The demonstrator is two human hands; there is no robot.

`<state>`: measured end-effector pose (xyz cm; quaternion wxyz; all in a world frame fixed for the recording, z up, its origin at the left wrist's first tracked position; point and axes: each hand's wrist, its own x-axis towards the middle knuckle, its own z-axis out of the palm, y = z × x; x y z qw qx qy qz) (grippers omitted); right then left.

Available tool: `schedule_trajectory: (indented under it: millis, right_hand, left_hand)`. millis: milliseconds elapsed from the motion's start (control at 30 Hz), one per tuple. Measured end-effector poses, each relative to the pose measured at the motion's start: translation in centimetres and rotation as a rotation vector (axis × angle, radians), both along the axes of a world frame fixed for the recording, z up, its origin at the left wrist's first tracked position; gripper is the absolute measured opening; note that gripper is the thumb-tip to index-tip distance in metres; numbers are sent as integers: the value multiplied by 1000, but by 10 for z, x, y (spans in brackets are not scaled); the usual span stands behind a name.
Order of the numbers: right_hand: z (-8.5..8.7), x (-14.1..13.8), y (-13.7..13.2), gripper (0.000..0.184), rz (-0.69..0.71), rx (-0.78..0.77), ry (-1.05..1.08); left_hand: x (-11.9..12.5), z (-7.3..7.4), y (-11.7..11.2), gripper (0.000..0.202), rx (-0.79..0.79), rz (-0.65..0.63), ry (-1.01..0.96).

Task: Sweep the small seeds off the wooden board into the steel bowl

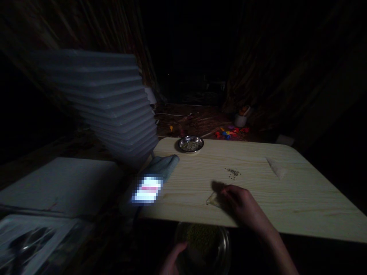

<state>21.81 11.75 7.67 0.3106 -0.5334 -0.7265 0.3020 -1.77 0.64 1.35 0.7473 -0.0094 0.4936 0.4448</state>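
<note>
My left hand (pixel 173 259) is at the bottom of the view, its thumb against the side of a round, glassy bowl (pixel 227 248) just below the table's near edge. Green grains (pixel 202 236), perhaps mung beans, fill part of it. Over the near part of the table, my right hand (pixel 241 200) has its fingertips pinched together; anything between them is too small or dark to see. Beside those fingertips lies a small, pale, crumpled packet (pixel 213 199), partly in shadow. Farther in, a loose patch of small dark grains (pixel 233 173) is scattered on the wood.
On the light wooden table (pixel 301 191) are a metal bowl (pixel 190 144) with pale bits, a clear bag (pixel 275 168), a grey cloth (pixel 163 166) and a bright blurred screen (pixel 147 189). Grey stacked trays (pixel 114 103) rise left. Colourful pieces (pixel 229 133) lie beyond the table.
</note>
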Motion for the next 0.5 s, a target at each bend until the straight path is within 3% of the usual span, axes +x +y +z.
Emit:
schedule_trajectory:
  millis: [67,200,300,433,500]
  right_hand:
    - [-1,12,-5,28,8,-36,62]
    - [-5,35,-4,29,-225,27,81]
    - [-7,40,4,25,-340,83,15]
    - [-6,30,12,23,-365,115,-57]
    - [-4,25,11,22,-308,90,-51]
  left_hand:
    - [-4,2,1,37,3,10,-14]
    - [-8,-2,4,36,-45,41,11]
    - [-7,-7,5,34,-92,35,-92]
    - [-3,-18,2,26,-73,-15,-199]
    - [-2,-23,0,25,-27,-25,-108]
